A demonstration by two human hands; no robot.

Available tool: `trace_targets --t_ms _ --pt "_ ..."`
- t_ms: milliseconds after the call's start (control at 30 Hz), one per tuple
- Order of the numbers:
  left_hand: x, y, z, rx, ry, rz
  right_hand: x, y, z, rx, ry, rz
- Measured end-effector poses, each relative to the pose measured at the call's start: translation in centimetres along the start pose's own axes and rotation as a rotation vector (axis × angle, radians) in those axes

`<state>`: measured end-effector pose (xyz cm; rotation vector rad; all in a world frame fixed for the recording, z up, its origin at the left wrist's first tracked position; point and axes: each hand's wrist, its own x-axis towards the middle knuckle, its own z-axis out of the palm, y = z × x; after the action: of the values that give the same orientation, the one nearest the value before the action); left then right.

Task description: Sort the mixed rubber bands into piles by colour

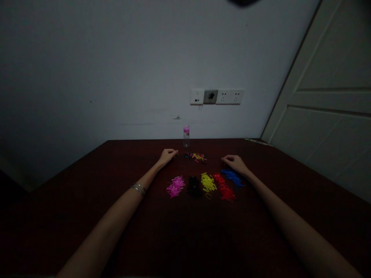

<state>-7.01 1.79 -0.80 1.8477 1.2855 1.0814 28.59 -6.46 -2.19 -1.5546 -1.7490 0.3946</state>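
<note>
Small bands lie in separate piles on the dark table: pink (176,186), black (194,187), yellow (208,184), red (225,188) and blue (233,178). Behind them is a smaller mixed pile (198,156). My left hand (167,155) rests on the table left of the mixed pile, its fingers curled together; whether anything is between them is too small to tell. To the right of that pile, just behind the blue bands, my right hand (234,163) is also curled, its fingertips too dim to make out.
A clear bottle with a pink top (186,138) stands near the back edge of the dark red table (162,235). Behind the table is a wall with sockets (223,97) and a switch. A pale panelled door (327,100) is at the right.
</note>
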Motion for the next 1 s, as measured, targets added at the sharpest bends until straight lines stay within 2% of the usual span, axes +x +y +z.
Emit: trace_targets --t_ms 167,400,567,800,933,1000 --pt "0.0 -0.2 0.2 0.014 -0.044 0.017 0.9 -1.4 0.8 -0.031 -0.057 -0.103" --pt "-0.1 -0.4 0.1 0.011 -0.036 0.035 1.7 -6.4 3.2 -0.052 -0.246 -0.276" --pt "-0.4 0.1 0.1 0.004 -0.039 0.031 2.2 -7.5 3.8 -0.135 -0.33 -0.289" --pt "-0.6 0.5 0.0 -0.015 -0.047 0.023 2.1 -7.8 3.9 -0.122 -0.318 -0.273" --pt "-0.6 0.5 0.1 -0.004 -0.039 0.024 1.3 -9.8 3.6 -0.006 -0.337 -0.294" --pt "-0.6 0.5 0.1 -0.001 -0.037 0.016 0.6 -11.2 3.4 0.082 -0.388 -0.3"
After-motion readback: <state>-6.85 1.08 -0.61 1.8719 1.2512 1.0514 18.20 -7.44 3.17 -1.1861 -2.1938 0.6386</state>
